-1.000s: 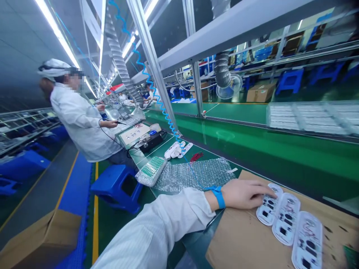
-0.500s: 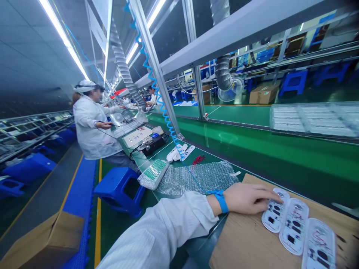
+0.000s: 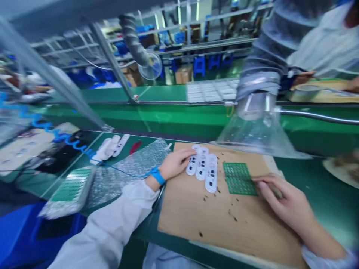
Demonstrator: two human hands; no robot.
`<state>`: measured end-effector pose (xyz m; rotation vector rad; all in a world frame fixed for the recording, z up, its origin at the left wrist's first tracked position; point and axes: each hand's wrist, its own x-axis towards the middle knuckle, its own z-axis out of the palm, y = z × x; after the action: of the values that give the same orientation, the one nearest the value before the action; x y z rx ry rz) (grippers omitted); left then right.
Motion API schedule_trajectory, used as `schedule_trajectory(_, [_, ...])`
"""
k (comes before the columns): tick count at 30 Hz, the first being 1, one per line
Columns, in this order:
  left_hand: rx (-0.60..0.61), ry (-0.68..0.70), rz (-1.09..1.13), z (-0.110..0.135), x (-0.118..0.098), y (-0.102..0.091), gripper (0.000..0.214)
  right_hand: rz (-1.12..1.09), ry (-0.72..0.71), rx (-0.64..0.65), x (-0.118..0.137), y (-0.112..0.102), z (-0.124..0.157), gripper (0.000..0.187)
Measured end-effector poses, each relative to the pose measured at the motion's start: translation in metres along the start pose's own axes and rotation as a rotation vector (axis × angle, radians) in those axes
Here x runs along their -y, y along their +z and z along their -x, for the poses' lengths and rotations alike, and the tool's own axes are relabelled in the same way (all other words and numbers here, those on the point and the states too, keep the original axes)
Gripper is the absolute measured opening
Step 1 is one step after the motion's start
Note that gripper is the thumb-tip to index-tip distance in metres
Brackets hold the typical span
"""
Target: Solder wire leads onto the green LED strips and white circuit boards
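My left hand, with a blue wrist strap, rests its outstretched fingers on the upper end of the leftmost white oval housing. Two more such housings, one in the middle and one at the right, lie beside it with dark parts and wires inside. A green circuit board panel lies to their right on a brown board. My right hand pinches the panel's right edge between thumb and index finger; some blur hides the exact grip.
Bubble wrap, a wrapped stack of green boards, white housings and red wires lie leftward. A clear extraction hood hangs over the back edge. A blue coiled hose crosses the left side. Another person's sleeve shows across the line.
The view has swung right and down, bringing my right hand and the green panel into sight. My left hand stays at the leftmost housing.
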<state>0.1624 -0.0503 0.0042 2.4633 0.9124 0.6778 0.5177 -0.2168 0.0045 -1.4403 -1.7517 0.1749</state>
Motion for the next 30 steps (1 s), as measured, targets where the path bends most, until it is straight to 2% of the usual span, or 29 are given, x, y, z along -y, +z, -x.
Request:
schedule_trajectory(3, [0.050,0.000,-0.062,0.004,-0.006,0.002,0.042,0.039,-0.136,0.138,0.005,0.004,0.001,0.014])
schedule_trajectory(7, [0.143,0.005,-0.143,0.008,-0.020,0.006,0.047,0.104,-0.169,0.255,0.014,0.015,-0.004,0.029])
schedule_trajectory(12, [0.150,0.036,-0.163,0.012,-0.027,0.010,0.045,0.117,-0.090,0.279,0.012,0.018,-0.003,0.053])
schedule_trajectory(18, [0.179,0.082,-0.121,0.018,-0.030,0.012,0.041,0.084,0.037,0.250,0.006,0.015,-0.005,0.047])
schedule_trajectory(20, [0.195,0.086,-0.071,0.018,-0.030,0.012,0.041,0.080,0.063,0.259,0.003,0.012,-0.005,0.050])
schedule_trajectory(22, [0.182,0.079,-0.026,0.017,-0.028,0.010,0.041,0.079,0.055,0.314,-0.001,0.008,-0.005,0.067])
schedule_trajectory(26, [0.136,0.055,0.030,0.014,-0.023,0.000,0.040,0.102,0.013,0.430,-0.007,0.002,-0.004,0.114])
schedule_trajectory(28, [0.104,0.030,0.048,0.014,-0.019,-0.004,0.037,0.113,0.025,0.437,-0.009,0.002,-0.005,0.120])
schedule_trajectory(30, [0.064,0.007,0.065,0.015,-0.013,-0.006,0.036,0.116,0.049,0.442,-0.011,0.001,-0.006,0.117])
